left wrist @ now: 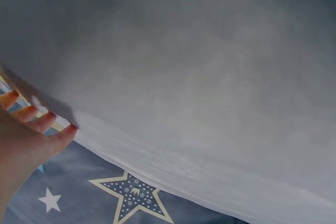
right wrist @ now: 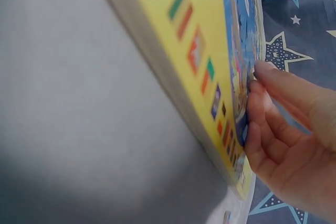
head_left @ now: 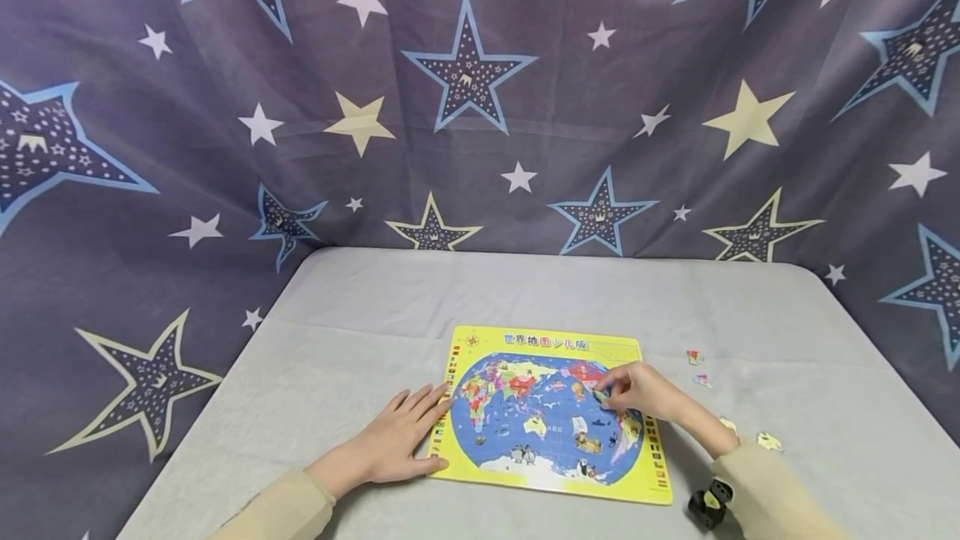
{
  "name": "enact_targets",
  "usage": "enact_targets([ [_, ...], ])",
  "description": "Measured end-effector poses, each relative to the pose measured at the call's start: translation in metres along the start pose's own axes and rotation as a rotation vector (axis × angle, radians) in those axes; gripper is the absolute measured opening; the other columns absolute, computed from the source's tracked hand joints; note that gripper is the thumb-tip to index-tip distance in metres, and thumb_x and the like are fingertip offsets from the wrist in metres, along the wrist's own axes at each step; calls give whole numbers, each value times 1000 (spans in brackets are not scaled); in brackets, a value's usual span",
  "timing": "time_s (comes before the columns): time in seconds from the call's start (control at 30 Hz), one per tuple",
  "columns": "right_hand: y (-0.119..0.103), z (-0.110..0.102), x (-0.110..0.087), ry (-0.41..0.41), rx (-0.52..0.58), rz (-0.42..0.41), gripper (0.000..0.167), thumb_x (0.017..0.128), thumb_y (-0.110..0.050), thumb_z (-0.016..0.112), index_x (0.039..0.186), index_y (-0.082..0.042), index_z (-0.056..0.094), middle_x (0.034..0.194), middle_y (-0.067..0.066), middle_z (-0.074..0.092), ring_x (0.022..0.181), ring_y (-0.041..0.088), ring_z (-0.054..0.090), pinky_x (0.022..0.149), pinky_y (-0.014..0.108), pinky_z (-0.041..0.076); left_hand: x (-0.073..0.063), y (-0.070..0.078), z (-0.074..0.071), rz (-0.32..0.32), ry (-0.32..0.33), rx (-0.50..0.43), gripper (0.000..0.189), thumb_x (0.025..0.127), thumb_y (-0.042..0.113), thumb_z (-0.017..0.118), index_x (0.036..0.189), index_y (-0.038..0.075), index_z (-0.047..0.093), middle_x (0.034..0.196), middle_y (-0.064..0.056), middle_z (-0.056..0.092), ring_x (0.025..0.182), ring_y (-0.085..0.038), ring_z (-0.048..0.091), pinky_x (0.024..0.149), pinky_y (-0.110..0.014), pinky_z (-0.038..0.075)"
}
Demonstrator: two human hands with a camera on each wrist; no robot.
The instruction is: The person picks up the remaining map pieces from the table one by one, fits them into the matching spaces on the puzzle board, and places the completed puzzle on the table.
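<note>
A yellow-bordered world map puzzle board (head_left: 555, 486) lies flat on the table, its blue oval printed with continents and animals. My left hand (head_left: 397, 440) rests at the board's left edge with its fingers spread; the left wrist view shows those fingertips (left wrist: 65, 135) at the edge. Over the right part of the map, my right hand (head_left: 641, 390) pinches a small greenish puzzle piece (head_left: 600, 396) between thumb and fingers. In the right wrist view the right hand (right wrist: 294, 135) is at the map's surface, and its fingers mostly hide the piece.
Loose puzzle pieces lie right of the board: a red one (head_left: 693, 357), a pinkish one (head_left: 701, 380) and a pale one (head_left: 769, 441), with another partly behind the right forearm. A black object (head_left: 707, 507) sits by the right sleeve. A star-patterned curtain (head_left: 480, 165) borders the grey-covered table (head_left: 360, 298).
</note>
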State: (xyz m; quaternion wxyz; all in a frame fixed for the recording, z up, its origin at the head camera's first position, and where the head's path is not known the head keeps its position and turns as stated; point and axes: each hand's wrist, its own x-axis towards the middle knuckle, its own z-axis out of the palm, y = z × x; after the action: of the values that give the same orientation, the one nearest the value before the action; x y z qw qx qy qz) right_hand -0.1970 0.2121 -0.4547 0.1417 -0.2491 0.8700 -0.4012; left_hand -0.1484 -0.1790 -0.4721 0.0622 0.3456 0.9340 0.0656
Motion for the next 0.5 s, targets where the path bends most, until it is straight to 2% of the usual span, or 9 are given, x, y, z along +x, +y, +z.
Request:
enact_targets([
  [0.5, 0, 1, 2, -8, 25, 17, 16, 77, -2, 64, 92, 4, 65, 60, 4, 55, 51, 13, 55, 46, 22, 44, 0, 0, -1, -6, 5, 18, 81, 81, 67, 34, 140, 12, 26, 146, -6, 19, 132, -27, 19, 101, -51, 19],
])
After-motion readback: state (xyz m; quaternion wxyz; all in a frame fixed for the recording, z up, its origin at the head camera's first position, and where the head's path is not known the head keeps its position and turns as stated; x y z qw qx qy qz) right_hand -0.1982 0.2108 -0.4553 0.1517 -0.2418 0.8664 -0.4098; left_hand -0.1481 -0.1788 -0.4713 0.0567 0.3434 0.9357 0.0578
